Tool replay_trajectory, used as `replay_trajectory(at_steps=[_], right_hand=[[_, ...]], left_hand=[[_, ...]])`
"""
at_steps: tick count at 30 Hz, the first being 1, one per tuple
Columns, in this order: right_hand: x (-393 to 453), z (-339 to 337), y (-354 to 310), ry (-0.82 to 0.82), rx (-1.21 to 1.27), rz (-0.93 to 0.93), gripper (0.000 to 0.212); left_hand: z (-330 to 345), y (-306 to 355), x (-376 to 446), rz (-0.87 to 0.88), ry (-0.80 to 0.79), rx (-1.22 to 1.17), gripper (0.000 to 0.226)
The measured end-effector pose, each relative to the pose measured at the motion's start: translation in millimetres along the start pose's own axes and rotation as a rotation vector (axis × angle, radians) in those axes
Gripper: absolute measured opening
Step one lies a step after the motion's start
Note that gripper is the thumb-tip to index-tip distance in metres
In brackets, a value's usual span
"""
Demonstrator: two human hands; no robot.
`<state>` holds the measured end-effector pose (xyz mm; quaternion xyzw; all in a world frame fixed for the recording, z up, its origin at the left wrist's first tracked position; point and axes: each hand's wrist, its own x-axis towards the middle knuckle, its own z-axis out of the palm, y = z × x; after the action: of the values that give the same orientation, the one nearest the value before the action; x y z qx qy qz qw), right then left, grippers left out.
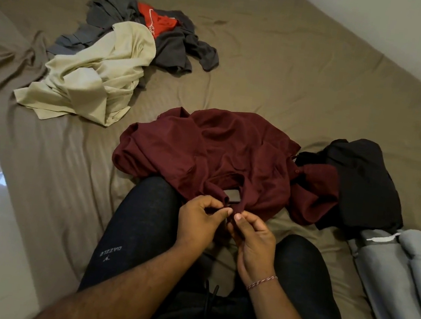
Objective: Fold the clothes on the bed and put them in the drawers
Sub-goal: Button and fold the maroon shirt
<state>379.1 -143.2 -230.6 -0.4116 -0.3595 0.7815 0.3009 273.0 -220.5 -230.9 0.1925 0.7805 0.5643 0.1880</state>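
Early-to-middle stage of the folding task. At lower centre, the left hand (202,221) and right hand (251,242) both pinch a near edge of the maroon shirt (219,149), thumbs and fingertips closed on the cloth; the shirt itself lies crumpled at mid-frame on the bed (298,63), not yet folded. At lower right, the grey clothes (387,276) appear folded and stacked, with a black garment (366,181) above them, its state unclear. At upper left, an unsorted heap remains: a cream shirt (93,78), dark grey clothes (174,43) and a red garment (158,21). No drawers are in view; by this evidence, nothing has been put away.
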Motion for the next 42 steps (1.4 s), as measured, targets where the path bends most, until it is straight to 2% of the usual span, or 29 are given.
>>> replay_trajectory(at_steps=[7,16,19,25,34,42], right_hand=[[5.5,-3.0,1.4,0.023,0.007,-0.002,0.029],[6.2,-2.5,2.2,-0.007,0.001,-0.064,0.022],[5.1,-2.1,0.7,-0.033,-0.109,-0.161,0.014],[7.2,-2.4,2.1,-0.016,-0.342,-0.303,0.022],[4.3,-3.0,-1.5,-0.081,-0.517,-0.397,0.025],[2.9,-6.0,-2.4,-0.101,-0.611,-0.468,0.018]], left_hand=[[2.2,0.7,0.9,0.019,-0.137,-0.063,0.015],[2.2,-0.4,0.6,-0.049,-0.075,-0.070,0.009],[1.5,0.1,0.8,-0.056,-0.043,-0.040,0.003],[2.3,2.0,-0.2,-0.070,-0.083,-0.092,0.001],[2.4,-0.3,2.0,-0.099,-0.075,-0.150,0.015],[-0.8,-0.1,7.8,-0.169,-0.223,-0.171,0.017]])
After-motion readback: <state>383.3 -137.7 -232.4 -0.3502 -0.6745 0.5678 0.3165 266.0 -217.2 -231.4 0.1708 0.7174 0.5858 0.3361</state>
